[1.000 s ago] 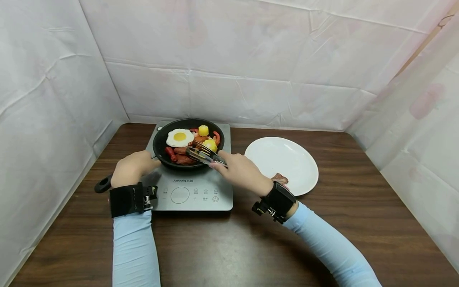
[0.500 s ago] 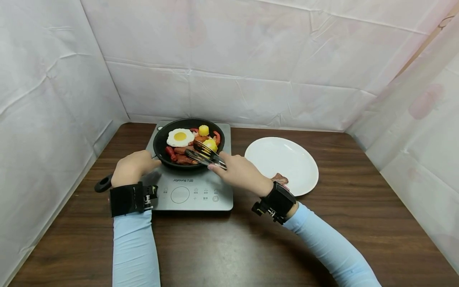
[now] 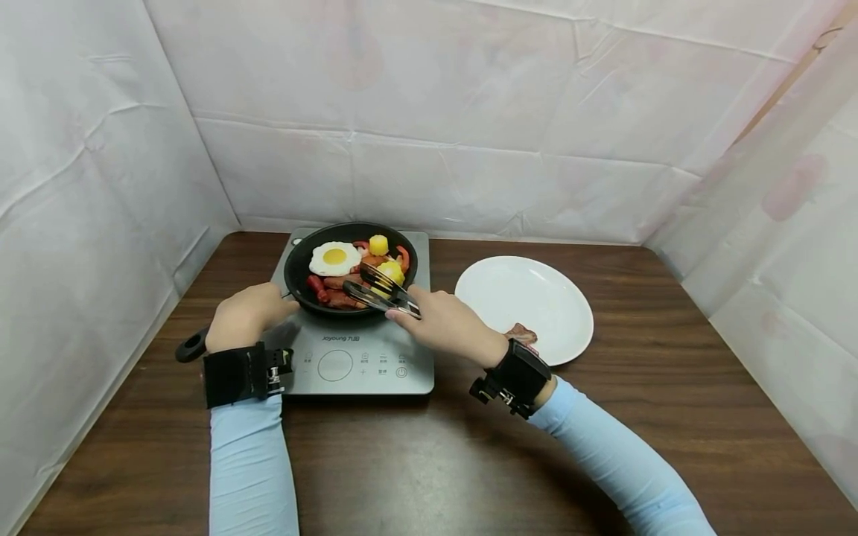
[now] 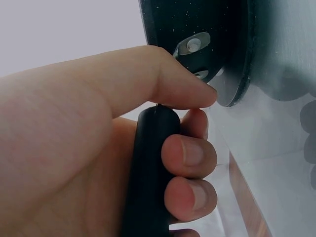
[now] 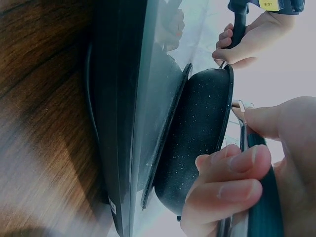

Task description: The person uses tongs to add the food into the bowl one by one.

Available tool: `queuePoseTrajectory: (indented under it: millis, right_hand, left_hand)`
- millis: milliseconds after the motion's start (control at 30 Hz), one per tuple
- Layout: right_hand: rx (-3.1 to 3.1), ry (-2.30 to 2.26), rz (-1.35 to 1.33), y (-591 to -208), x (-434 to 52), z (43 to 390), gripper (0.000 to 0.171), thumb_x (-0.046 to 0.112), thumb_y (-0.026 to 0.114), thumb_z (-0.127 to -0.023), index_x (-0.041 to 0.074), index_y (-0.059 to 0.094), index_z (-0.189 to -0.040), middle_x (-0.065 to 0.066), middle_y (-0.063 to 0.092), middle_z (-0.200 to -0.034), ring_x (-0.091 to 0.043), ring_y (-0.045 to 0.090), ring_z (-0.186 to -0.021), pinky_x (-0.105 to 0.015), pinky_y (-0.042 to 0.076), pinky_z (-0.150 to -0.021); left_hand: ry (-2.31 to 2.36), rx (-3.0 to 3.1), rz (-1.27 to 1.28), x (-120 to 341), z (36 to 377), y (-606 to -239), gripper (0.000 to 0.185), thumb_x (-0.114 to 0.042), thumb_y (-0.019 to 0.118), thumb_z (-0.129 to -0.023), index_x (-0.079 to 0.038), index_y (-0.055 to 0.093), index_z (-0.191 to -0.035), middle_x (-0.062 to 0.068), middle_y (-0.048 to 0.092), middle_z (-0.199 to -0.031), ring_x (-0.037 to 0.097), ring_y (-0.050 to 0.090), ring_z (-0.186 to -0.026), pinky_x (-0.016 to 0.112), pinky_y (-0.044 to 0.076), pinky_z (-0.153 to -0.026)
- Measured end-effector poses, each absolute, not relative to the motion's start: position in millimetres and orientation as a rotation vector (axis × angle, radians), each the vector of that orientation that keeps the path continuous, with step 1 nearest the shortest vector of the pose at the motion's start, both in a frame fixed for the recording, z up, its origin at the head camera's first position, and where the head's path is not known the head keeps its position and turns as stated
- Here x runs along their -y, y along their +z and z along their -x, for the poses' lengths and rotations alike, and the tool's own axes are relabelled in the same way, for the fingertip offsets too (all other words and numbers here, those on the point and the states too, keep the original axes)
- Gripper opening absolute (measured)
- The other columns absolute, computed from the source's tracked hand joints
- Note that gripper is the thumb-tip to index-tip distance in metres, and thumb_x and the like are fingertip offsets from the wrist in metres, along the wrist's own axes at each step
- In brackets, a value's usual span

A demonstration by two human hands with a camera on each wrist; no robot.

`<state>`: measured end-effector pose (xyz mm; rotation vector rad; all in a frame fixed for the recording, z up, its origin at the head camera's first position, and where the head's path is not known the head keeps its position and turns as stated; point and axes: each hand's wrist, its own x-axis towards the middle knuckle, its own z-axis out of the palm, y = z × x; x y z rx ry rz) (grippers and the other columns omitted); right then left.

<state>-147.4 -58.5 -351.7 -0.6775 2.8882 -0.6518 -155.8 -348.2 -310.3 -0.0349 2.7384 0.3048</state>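
In the head view my left hand [image 3: 248,316] grips the handle [image 3: 192,346] of a black frying pan [image 3: 295,274]; the left wrist view shows fingers curled round the handle, thumb on top. My right hand [image 3: 449,324] holds metal tongs [image 3: 365,295] over the pan's near right side. The arms of the tongs stand apart, near a yellow corn piece [image 3: 390,272]; whether they touch it I cannot tell. Also in the pan are a fried egg [image 3: 334,258], a second corn piece [image 3: 378,245], a red sausage [image 3: 318,288] and brown meat slices [image 3: 342,300].
Under the pan is a silver induction cooker [image 3: 362,380] on a dark wooden table [image 3: 415,461]. To its right stands a white plate [image 3: 536,286] with a bacon piece [image 3: 520,334], partly hidden by my right wrist. White sheets [image 3: 429,179] wall the table's back and sides.
The arms of the tongs have spread slightly wider, with my right hand nearly in place. My left hand, the pan and the food look unmoved.
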Motion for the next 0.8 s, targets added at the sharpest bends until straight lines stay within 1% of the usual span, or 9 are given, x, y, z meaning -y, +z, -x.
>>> queuePoseTrajectory:
  millis: [133,200,267,433,533,633,800]
  right_hand:
    - [-2.871,-0.665,0.671,-352.7,59.2,147.4,0.045,0.054,0.053,-0.102,0.009,0.056,-0.11,0.001,0.044,-0.067,-0.015,0.053,-0.059,-0.028,0.038,-0.054]
    - [-2.861,-0.672,0.664,-353.7,59.5,147.5,0.047,0.055,0.052,-0.102,0.009,0.055,-0.111,0.001,0.043,-0.067,-0.015,0.052,-0.059,-0.028,0.037,-0.054]
    - [-2.853,-0.677,0.659,-354.5,59.7,147.7,0.048,0.057,0.052,-0.101,0.009,0.054,-0.111,0.002,0.042,-0.067,-0.014,0.051,-0.058,-0.028,0.037,-0.053]
    - [-2.832,-0.685,0.649,-355.1,59.5,147.4,0.051,0.06,0.052,-0.1,0.01,0.052,-0.111,0.002,0.042,-0.068,-0.013,0.049,-0.058,-0.028,0.035,-0.052]
    - [-2.817,-0.686,0.648,-355.1,59.8,147.6,0.051,0.059,0.052,-0.1,0.01,0.052,-0.114,0.001,0.046,-0.069,-0.013,0.051,-0.059,-0.028,0.037,-0.052]
    - [-2.809,-0.682,0.656,-355.7,60.8,148.1,0.053,0.06,0.052,-0.1,0.009,0.053,-0.117,-0.001,0.054,-0.071,-0.013,0.054,-0.061,-0.028,0.041,-0.054]
    - [-2.809,-0.673,0.665,-358.6,62.2,150.0,0.056,0.06,0.054,-0.099,0.009,0.054,-0.12,-0.003,0.062,-0.076,-0.013,0.059,-0.063,-0.028,0.044,-0.056]
  left_hand:
    - [0.326,-2.748,0.047,349.5,155.6,-311.6,0.045,-0.036,0.047,-0.103,0.005,0.064,-0.106,0.018,0.062,-0.095,0.029,0.054,-0.083,0.043,0.046,-0.072]
    - [0.327,-2.749,0.042,350.2,155.7,-312.3,0.045,-0.037,0.047,-0.104,0.006,0.064,-0.105,0.017,0.062,-0.093,0.028,0.054,-0.082,0.042,0.046,-0.072]
    - [0.321,-2.749,0.034,351.0,155.9,-312.6,0.047,-0.036,0.046,-0.104,0.007,0.063,-0.109,0.02,0.063,-0.097,0.029,0.055,-0.083,0.043,0.047,-0.072]
    - [0.304,-2.748,0.013,351.9,155.7,-312.5,0.051,-0.035,0.045,-0.104,0.01,0.061,-0.118,0.028,0.065,-0.112,0.031,0.058,-0.087,0.048,0.049,-0.076]
    - [0.306,-2.745,0.018,352.1,156.0,-311.8,0.05,-0.035,0.045,-0.104,0.01,0.061,-0.117,0.027,0.065,-0.109,0.031,0.057,-0.086,0.047,0.049,-0.075]
    - [0.308,-2.744,0.028,352.9,156.1,-311.3,0.049,-0.036,0.045,-0.104,0.009,0.062,-0.113,0.025,0.065,-0.104,0.03,0.056,-0.084,0.045,0.049,-0.074]
    - [0.315,-2.748,0.034,355.4,155.7,-312.2,0.049,-0.036,0.045,-0.104,0.009,0.061,-0.114,0.025,0.064,-0.106,0.031,0.057,-0.087,0.048,0.049,-0.076]
